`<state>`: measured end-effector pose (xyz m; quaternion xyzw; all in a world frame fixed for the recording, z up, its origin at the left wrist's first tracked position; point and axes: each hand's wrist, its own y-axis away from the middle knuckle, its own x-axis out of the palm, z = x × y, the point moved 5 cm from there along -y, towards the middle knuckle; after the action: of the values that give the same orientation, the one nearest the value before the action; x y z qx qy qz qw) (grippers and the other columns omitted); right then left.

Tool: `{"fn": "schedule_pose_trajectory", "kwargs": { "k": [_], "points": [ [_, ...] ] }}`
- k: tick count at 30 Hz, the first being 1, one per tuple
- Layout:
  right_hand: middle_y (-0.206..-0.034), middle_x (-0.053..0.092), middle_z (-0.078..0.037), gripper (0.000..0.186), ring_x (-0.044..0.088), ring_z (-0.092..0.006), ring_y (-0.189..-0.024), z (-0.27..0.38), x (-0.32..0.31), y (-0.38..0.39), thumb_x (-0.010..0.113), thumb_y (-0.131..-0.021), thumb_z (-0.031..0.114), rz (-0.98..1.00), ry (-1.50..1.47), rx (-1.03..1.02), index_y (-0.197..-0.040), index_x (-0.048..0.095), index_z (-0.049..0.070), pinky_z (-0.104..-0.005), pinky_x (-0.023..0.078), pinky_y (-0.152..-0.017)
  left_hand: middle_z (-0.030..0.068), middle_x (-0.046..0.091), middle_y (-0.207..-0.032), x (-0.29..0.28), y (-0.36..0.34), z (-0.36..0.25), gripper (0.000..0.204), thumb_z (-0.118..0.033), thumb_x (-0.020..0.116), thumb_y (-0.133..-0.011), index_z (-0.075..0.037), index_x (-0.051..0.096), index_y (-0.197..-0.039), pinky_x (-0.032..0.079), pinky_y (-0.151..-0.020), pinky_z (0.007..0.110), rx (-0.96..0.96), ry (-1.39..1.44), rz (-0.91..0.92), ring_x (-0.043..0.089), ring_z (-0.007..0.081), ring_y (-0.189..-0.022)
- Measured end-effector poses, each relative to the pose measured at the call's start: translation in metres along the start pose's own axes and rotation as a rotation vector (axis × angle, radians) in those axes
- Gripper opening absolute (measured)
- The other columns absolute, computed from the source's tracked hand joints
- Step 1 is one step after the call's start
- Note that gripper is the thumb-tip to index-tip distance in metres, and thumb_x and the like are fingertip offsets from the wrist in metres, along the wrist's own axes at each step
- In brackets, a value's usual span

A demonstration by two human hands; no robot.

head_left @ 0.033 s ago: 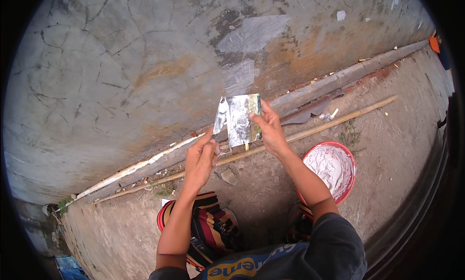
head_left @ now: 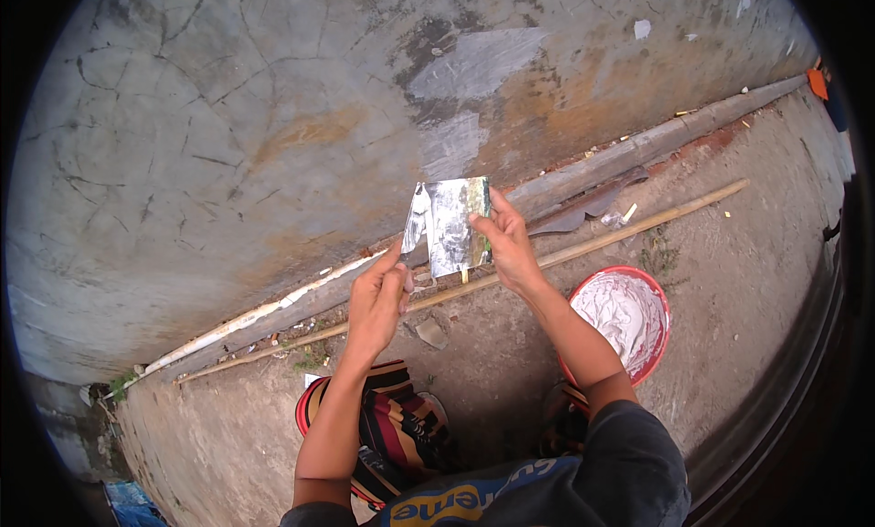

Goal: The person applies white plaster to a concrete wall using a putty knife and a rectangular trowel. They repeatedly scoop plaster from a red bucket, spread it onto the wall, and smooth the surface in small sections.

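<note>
White-smeared plate [head_left: 450, 224] sits between the hands [head_left: 375, 301] [head_left: 512, 250] (right one gripping).

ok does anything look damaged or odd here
Yes: the grey plastered wall looks damaged, with dark, thin cracks across its left part and rusty-brown stains nearby. No spill shows around the round red bucket of whitish paste.

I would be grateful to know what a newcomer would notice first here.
Probably the flat, white-smeared rectangular plate at the centre, in the right hand, with a narrow, white-streaked metal blade beside it in the left hand. Next, the round red bucket of pale paste on the ground, right of the right forearm. Behind them rises the cracked grey wall.
</note>
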<state>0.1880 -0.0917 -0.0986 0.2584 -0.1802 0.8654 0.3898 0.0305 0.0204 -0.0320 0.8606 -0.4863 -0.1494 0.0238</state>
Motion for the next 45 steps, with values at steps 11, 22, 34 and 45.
{"fn": "schedule_pose_trajectory", "kwargs": {
  "k": [11,22,34,45],
  "points": [
    [-0.122,0.063,-0.009,0.046,0.059,-0.0118,-0.109,0.000,0.006,-0.005,0.055,-0.093,-0.001,0.069,-0.030,0.005,-0.138,0.046,-0.004,-0.0296,0.046,-0.097,-0.0003,0.054,-0.071,-0.012,-0.004,0.000,0.045,-0.016,0.043,-0.098,-0.003,0.053,-0.139,0.038,-0.054,0.023,0.122,-0.475,-0.060,0.046,0.0075,-0.059],
    [-0.127,0.061,-0.005,0.050,0.059,-0.0150,-0.117,0.030,-0.036,-0.002,0.055,-0.092,0.007,-0.049,-0.421,0.172,-0.141,0.043,0.002,-0.0333,0.047,-0.103,0.0009,0.050,-0.077,-0.031,0.003,-0.011,0.039,-0.023,0.042,-0.096,-0.007,0.046,-0.131,0.038,-0.050,0.023,-0.197,0.536,-0.002,0.044,0.0088,-0.056],
    [-0.123,0.063,-0.006,0.037,0.062,-0.0179,-0.111,0.073,0.018,-0.048,0.062,-0.094,0.014,0.017,-0.564,-0.005,-0.129,0.054,0.004,-0.0381,0.049,-0.098,0.0045,0.048,-0.086,-0.059,0.149,-0.091,0.047,-0.025,0.033,-0.102,-0.005,0.036,-0.144,0.041,-0.049,0.026,0.013,1.258,-0.087,0.044,0.0106,-0.057],
    [-0.118,0.068,-0.008,0.032,0.061,-0.0129,-0.103,0.125,0.116,-0.072,0.060,-0.094,0.005,-0.114,0.614,-0.780,-0.125,0.065,0.006,-0.0292,0.049,-0.085,0.0053,0.048,-0.085,-0.081,0.170,-0.057,0.046,-0.023,0.035,-0.099,-0.006,0.039,-0.141,0.040,-0.048,0.026,-0.098,1.357,-0.255,0.043,0.0114,-0.056]
  ]
}}
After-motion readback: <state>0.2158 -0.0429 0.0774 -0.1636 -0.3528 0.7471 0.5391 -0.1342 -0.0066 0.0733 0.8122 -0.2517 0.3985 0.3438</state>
